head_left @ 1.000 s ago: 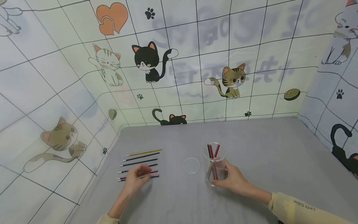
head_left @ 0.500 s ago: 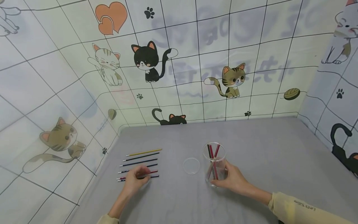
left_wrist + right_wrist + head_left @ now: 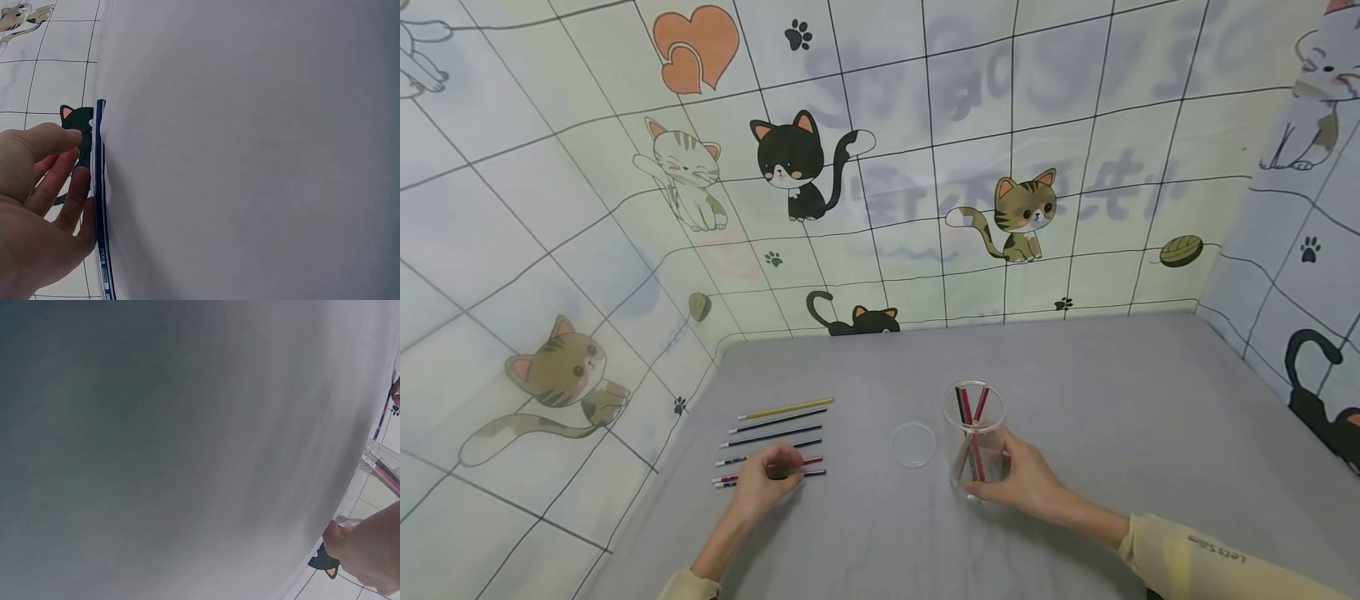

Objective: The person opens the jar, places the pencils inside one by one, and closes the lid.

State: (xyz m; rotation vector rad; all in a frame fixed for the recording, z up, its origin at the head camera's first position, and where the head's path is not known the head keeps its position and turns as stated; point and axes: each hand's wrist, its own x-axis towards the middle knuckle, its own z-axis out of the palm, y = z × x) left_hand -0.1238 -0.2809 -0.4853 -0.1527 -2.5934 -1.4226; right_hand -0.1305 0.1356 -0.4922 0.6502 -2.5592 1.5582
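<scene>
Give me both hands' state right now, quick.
Left hand: open, at the row of pencils, gripping none.
Right hand: closed on the clear cup, holding it.

A bare left hand (image 3: 39,234) has its thumb and fingers loosely bent, the thumb tip apart from the fingertips. Just beside the fingers runs a slim dark blue pencil (image 3: 100,206) with white lettering, seen in line with the wall-side edge of the grey cloth-covered worktop (image 3: 250,156); whether they touch is unclear. Beyond that edge, a white, black-gridded wall (image 3: 62,40) bears a printed dark cat (image 3: 78,119) and brown tabby (image 3: 17,17).
</scene>
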